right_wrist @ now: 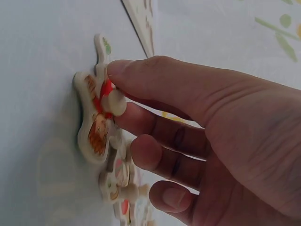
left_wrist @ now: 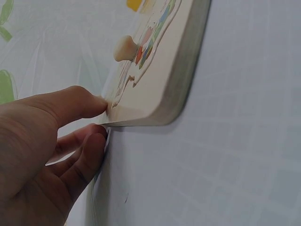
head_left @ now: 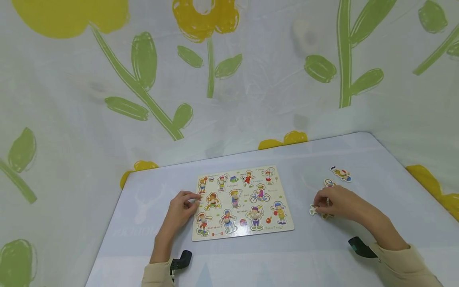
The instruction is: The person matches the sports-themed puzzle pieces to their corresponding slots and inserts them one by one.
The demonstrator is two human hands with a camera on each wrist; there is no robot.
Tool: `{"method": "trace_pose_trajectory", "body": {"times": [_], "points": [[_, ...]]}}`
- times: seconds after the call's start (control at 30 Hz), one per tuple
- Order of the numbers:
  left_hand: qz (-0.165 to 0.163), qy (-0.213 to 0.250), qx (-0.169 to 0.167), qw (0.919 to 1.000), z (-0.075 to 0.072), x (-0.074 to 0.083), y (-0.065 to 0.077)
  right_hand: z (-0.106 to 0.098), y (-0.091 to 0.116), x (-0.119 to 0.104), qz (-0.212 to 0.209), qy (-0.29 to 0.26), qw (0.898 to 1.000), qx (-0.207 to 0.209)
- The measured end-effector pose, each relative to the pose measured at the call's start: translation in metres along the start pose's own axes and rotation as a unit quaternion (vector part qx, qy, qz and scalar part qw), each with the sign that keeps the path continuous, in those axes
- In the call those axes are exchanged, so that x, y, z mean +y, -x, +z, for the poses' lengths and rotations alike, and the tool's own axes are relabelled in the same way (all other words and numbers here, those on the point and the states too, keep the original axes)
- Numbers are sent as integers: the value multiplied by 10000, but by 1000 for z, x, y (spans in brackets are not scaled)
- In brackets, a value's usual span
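Beige left sleeve nearest; left hand pinches left edge of puzzle board on bench. Right hand pinches knob of 1 red-shirted figure piece, right of board; other pieces nearby.

We see a plain beige left sleeve. Just beside it sits a bent black camera with a small silvery part. Well to the right of that left sleeve, we find a matching right sleeve and, slightly nearer, a second black camera marked with green.
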State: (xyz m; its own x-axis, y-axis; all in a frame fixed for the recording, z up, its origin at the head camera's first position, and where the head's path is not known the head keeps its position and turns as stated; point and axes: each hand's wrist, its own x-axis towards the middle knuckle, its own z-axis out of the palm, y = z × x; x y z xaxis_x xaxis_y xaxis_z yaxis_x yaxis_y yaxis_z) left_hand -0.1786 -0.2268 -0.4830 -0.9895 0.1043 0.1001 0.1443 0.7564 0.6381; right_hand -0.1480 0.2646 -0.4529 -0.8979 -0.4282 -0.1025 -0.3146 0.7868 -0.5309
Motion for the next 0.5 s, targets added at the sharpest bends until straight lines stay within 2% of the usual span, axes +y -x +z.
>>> {"method": "trace_pose_trajectory", "body": {"times": [0.27, 0.5], "points": [[-82, 49, -17, 10000, 0, -1, 1, 1, 9, 10, -153, -48, 9998, 97], [-97, 55, -45, 9999, 1, -2, 1, 3, 16, 12, -4, 71, 9999, 102]]}}
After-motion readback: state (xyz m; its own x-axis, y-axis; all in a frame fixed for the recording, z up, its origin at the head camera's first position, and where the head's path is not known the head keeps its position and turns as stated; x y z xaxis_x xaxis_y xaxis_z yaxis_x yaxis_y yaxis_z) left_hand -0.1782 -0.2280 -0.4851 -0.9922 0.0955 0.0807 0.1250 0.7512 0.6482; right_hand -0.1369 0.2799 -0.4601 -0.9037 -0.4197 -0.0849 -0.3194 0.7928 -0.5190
